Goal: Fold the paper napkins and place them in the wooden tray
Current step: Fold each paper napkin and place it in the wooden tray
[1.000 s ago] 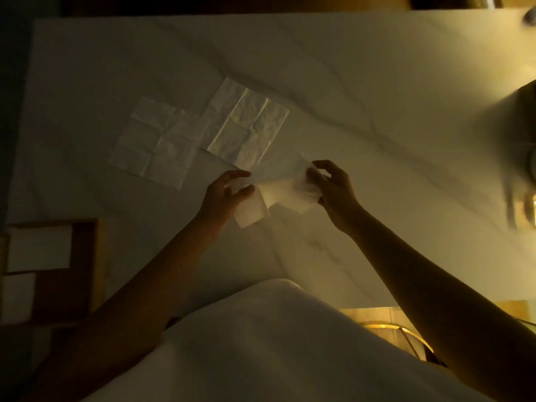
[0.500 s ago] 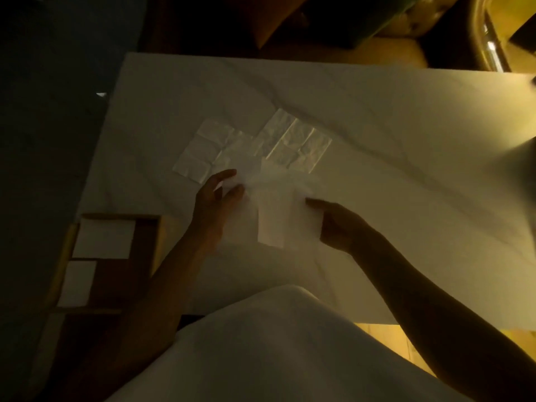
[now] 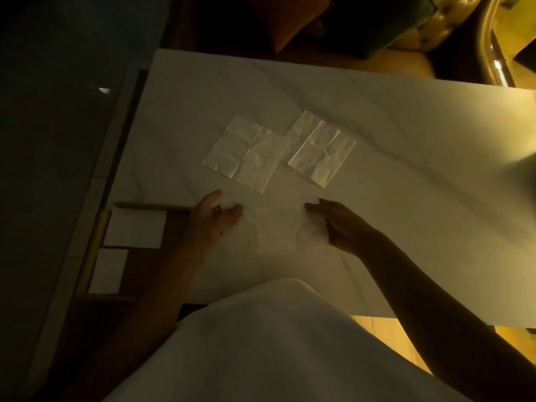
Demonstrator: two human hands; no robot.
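A white paper napkin [image 3: 278, 227] lies spread on the marble table [image 3: 406, 158] in front of me. My left hand [image 3: 210, 219] pinches its left edge and my right hand [image 3: 339, 224] pinches its right edge. Beyond it lie two unfolded creased napkins, one at the left [image 3: 243, 156] and one at the right [image 3: 322, 147], overlapping slightly. The wooden tray [image 3: 174, 227] sits at the table's left edge and holds two folded napkins, a larger one [image 3: 135, 227] and a smaller one [image 3: 108, 271].
The light is dim. Cushioned seating [image 3: 400, 21] stands beyond the far table edge. A dark floor [image 3: 52, 140] lies to the left of the table. My white garment [image 3: 261, 343] fills the bottom of the view.
The napkin went from held bunched above the table to spread flat on it. Both hands moved apart to its side edges. My view shifted so the tray shows more fully.
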